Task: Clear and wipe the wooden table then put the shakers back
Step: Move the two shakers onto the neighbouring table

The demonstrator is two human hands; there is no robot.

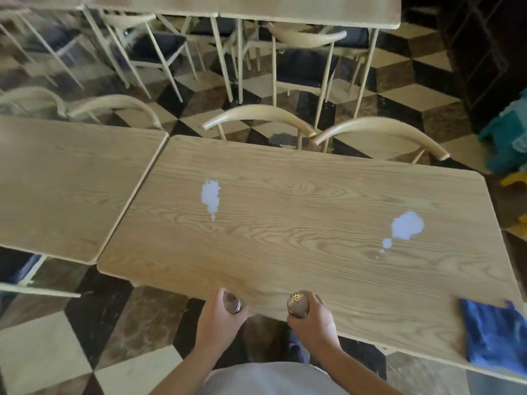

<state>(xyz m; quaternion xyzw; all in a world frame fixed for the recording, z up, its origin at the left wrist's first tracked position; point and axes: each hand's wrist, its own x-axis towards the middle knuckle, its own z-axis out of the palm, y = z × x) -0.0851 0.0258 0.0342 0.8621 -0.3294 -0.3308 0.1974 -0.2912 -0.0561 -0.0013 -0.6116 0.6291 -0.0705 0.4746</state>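
Note:
A wooden table (285, 229) lies in front of me with two white spills on it, one left of centre (210, 196) and one toward the right (406, 228). My left hand (218, 320) grips a metal-topped shaker (232, 303) at the table's near edge. My right hand (312, 319) grips a second shaker (298, 305) with a holed metal top, just above the same edge. A blue cloth (496, 337) lies on the table's near right corner, partly hanging over the edge.
A second wooden table (65, 183) butts against the left side. Two curved chair backs (256, 115) (379, 129) stand at the far edge. More tables and chairs fill the back. Teal and yellow items (510, 143) sit at the right. The floor is checkered tile.

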